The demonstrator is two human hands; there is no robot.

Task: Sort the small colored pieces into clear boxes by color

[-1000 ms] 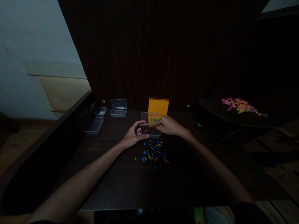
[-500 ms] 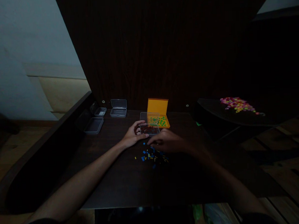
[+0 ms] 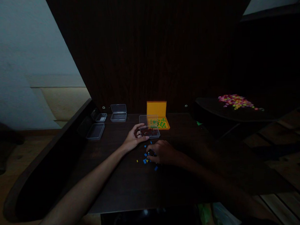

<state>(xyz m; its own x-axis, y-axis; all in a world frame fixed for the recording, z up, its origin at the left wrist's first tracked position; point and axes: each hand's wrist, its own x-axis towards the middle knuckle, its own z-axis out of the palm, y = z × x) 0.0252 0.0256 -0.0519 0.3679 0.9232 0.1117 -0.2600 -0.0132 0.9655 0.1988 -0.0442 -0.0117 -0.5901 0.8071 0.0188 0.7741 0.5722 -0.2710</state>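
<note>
Centre of the dial, on the worktop (image 3: 123,190): loose blue and yellow pieces (image 3: 145,161) lie scattered, some hidden beneath my right grip (image 3: 164,153).
Right grip: it comes in from 4 o'clock, low over the pieces, fingers curled, a gap showing between thumb and forefinger; whether a piece is tucked behind them I cannot tell.
Left grip (image 3: 133,139): curved round the left end of the clear box (image 3: 155,136), thumb at its near edge and fingers at the far side, holding it.
Clear box: at 12 o'clock, lid raised, dark red pieces (image 3: 150,131) inside.
Yellow box (image 3: 156,108): just behind, towards 1 o'clock, open, green pieces (image 3: 162,122) in its tray.
Other clear cases: one open at 11 o'clock (image 3: 118,118), one shallow at 10 (image 3: 95,131), a small one (image 3: 102,118) between.
Shelf (image 3: 239,118): at 2 o'clock, well apart, bearing a pink and yellow heap (image 3: 236,101).
</note>
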